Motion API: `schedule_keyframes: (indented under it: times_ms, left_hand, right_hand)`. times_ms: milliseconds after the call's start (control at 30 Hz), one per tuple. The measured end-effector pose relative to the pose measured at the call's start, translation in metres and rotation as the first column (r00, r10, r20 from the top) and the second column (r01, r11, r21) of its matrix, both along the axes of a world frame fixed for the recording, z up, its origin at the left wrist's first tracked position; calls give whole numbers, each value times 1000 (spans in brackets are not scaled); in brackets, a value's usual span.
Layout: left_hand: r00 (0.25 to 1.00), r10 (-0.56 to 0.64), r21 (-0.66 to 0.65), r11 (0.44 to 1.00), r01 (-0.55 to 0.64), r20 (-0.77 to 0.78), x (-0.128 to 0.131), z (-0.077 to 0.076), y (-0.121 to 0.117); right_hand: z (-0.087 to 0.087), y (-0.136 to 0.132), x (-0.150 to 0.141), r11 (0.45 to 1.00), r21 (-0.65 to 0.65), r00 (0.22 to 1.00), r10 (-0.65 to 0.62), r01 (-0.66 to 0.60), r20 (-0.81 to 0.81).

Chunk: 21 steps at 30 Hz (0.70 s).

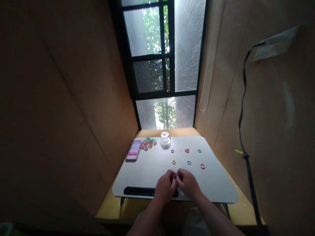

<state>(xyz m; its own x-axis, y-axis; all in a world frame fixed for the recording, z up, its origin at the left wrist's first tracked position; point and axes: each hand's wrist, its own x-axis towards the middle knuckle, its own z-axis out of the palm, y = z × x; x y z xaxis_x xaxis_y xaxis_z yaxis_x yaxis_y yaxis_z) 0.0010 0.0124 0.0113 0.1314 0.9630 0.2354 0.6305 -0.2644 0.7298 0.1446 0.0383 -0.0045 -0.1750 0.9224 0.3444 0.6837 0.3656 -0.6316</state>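
Observation:
My left hand (164, 185) and my right hand (189, 184) meet over the front of the white lap table (142, 173). Both sets of fingertips pinch a small dark greyish-purple hair tie (175, 175), partly hidden by the fingers. Beyond them lie more small ring-shaped ties in two loose rows. The back row has a dark purple tie (172, 151), a red cluster (187, 150) and a green tie (199, 151). Nearer are a yellow tie (174, 162), a blue tie (189, 162) and a pink tie (202, 166).
A mixed pile of coloured ties (148, 143) lies at the back left, beside a phone (133, 150). At the back edge stands a clear round container (165, 142). A black slot (139, 191) runs along the front edge. A dark cord (242, 111) hangs down the right wall.

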Motion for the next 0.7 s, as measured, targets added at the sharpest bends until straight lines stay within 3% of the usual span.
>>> schedule_keyframes:
  times_ms: [700]
  left_hand:
    - [1000, 2, -6, 1000, -2, 0, 0, 2, -1]
  right_hand:
    - [5, -3, 0, 1000, -8, 1000, 1, -1, -19]
